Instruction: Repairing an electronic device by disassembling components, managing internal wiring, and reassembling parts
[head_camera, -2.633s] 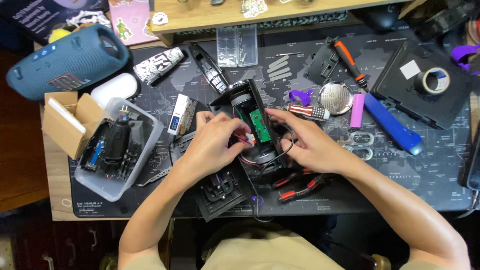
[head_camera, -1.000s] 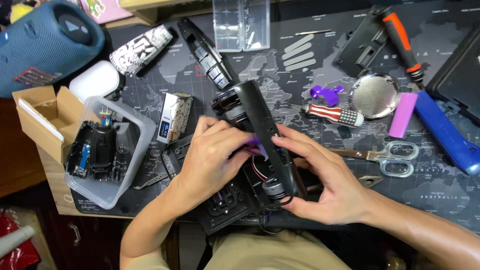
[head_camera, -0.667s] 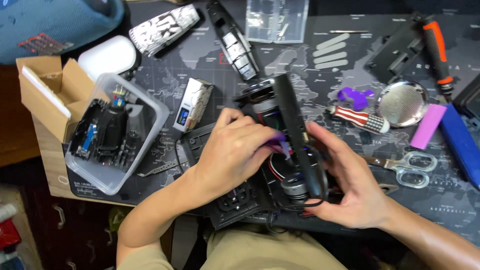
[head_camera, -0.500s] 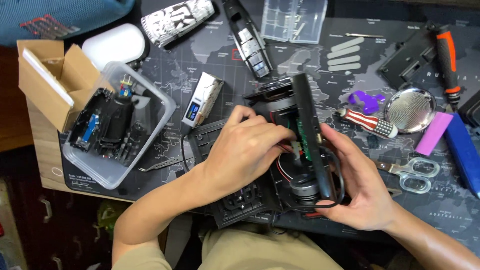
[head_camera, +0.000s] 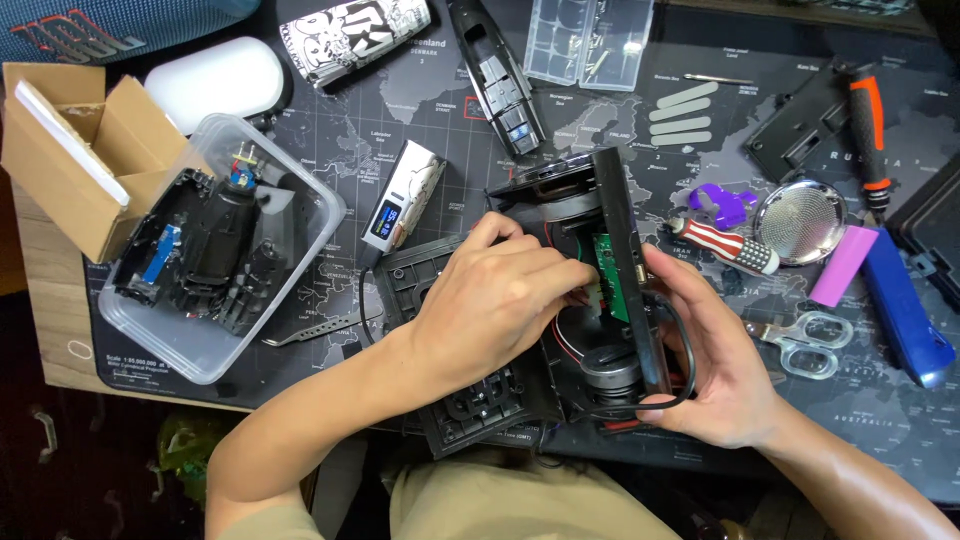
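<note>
An opened black speaker housing (head_camera: 620, 215) stands on its side near the table's front, with a green circuit board (head_camera: 609, 277), red and black wires and a round driver (head_camera: 612, 365) showing inside. My right hand (head_camera: 712, 365) cups the housing from the right and below. My left hand (head_camera: 495, 300) reaches in from the left, with its fingertips pinched at the wires beside the board. A black grille panel (head_camera: 475, 410) lies under my left wrist.
A clear plastic tub (head_camera: 300, 215) of black parts and an open cardboard box (head_camera: 75, 160) sit at the left. A small gadget with a lit screen (head_camera: 400, 195), tweezers (head_camera: 315, 328), a striped screwdriver (head_camera: 725, 245), scissors (head_camera: 805, 342), a round mesh disc (head_camera: 800, 208), and pink and blue bars lie around on the map-printed mat.
The view has shifted left and closer. The housing has been turned so that the circuit board faces up, and my left fingers have gone into it at the wires.
</note>
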